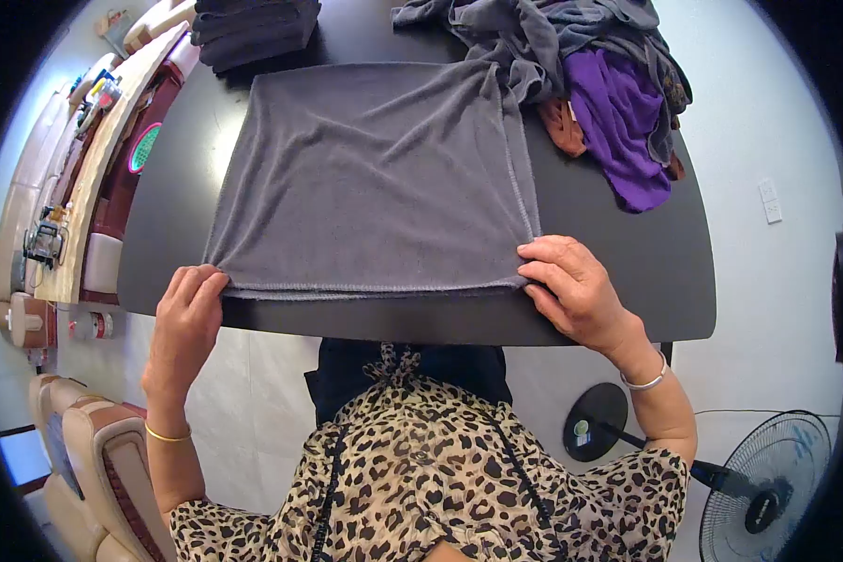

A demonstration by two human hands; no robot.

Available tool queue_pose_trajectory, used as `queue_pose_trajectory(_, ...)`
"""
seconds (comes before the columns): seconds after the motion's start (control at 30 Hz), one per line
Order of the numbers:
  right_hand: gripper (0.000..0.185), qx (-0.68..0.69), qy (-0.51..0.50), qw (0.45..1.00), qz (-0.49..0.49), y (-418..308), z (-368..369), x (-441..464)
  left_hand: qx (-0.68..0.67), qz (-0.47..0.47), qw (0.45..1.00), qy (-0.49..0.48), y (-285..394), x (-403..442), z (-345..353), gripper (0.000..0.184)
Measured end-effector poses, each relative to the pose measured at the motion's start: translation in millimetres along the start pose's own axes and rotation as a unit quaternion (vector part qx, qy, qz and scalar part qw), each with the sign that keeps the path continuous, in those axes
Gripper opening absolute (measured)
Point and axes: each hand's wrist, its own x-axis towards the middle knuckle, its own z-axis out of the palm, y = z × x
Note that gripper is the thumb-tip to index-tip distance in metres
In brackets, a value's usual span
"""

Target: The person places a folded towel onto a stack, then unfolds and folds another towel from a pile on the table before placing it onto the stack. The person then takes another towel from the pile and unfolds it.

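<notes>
A grey cloth (375, 178), doubled over with stitched edges, lies spread on the dark table (618, 281), with some creases near its upper right. My left hand (194, 304) pinches its near left corner. At the near right corner, my right hand (571, 286) grips the cloth between thumb and fingers. The near edge runs fairly straight between both hands, with two layers showing slightly apart.
Folded dark cloths (253, 33) are stacked at the far left of the table. A loose heap of grey cloths (525, 42) with a purple cloth (618, 126) lies far right. A standing fan (763, 496) is at lower right, chairs (112, 459) at lower left.
</notes>
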Motion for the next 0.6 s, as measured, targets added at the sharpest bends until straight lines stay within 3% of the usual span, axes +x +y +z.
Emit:
queue_pose_trajectory(0.3, 0.018, 0.031, 0.037, 0.997, 0.058, 0, -3, 7, -0.024, -0.023, 0.999, 0.032, -9, 1, 3, 0.020)
queue_pose_trajectory(0.47, 0.024, 0.159, 0.032, 0.969, 0.188, -6, -4, 5, -0.074, -0.022, 0.995, 0.065, -21, -10, 10, 0.017)
queue_pose_trajectory(0.57, 0.027, 0.104, 0.028, 0.988, 0.108, -10, -6, 16, -0.089, -0.028, 0.993, 0.068, -17, -9, 8, 0.015)
queue_pose_trajectory(0.6, 0.026, 0.115, 0.024, 0.985, 0.123, -14, -7, 18, -0.084, -0.033, 0.994, 0.068, -19, -11, 8, 0.015)
